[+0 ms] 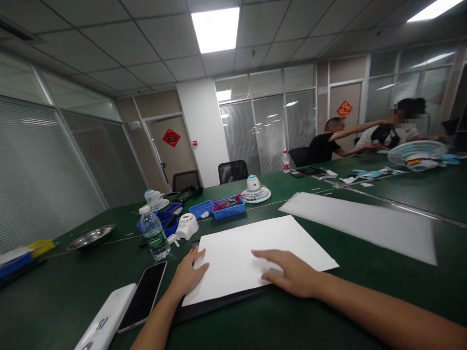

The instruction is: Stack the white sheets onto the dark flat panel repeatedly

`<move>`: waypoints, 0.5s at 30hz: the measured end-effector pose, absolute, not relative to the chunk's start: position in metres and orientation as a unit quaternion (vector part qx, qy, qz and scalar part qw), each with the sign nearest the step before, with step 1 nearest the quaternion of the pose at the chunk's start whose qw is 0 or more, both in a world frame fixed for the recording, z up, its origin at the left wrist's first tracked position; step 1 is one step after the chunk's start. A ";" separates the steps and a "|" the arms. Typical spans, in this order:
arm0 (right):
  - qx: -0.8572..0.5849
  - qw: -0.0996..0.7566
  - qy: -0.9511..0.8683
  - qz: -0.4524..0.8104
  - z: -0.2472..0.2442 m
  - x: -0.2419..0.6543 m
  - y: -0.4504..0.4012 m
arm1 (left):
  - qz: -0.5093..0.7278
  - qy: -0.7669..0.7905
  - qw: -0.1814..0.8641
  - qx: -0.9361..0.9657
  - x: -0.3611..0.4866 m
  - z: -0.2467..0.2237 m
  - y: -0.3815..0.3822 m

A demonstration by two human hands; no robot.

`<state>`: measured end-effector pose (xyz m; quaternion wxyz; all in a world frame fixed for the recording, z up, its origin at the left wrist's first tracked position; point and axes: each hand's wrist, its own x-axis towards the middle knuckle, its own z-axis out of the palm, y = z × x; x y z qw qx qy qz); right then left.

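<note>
1. Left hand (190, 273): sitting at the left edge of the paper (242, 253), thumb over the sheet, fingers along the side. Thumb and fingers are spread apart. Can't tell if it's pressing down or just resting there.
2. Right hand (294, 273): comes in over the near edge, fingers stretched out above the sheet, thumb held apart from them. Not pinching anything that I can see. It's a bit blurry, so can't say whether the fingertips touch.
3. How far along: paper's laid out, flat and blank, with no folds or marks showing. I'd call that pretty early. Laying it down looks done, but it isn't lined up with the black slab (219, 309) underneath, which pokes out on the near side.
4. Where the paper is vs the hands: it fills the space between them and runs on past the fingertips toward the far side of the table (306, 323).
5. Just left of the left arm: a phone (144, 294) with a white box (105, 318) right alongside, and a bottle (155, 237) beyond.
6. Past the paper: a white housing (187, 226), a blue tray (230, 211) of wires and a fan (254, 188). Off to the right lies a big pale sheet (365, 223).
7. Far right: two co-workers (321, 147) near a basket (418, 149).
</note>
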<state>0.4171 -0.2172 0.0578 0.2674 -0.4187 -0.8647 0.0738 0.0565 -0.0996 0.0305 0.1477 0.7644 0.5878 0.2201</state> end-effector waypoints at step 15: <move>-0.806 0.100 -0.583 -0.036 0.033 0.649 -0.163 | 0.190 0.621 0.066 0.757 0.058 0.041 -0.114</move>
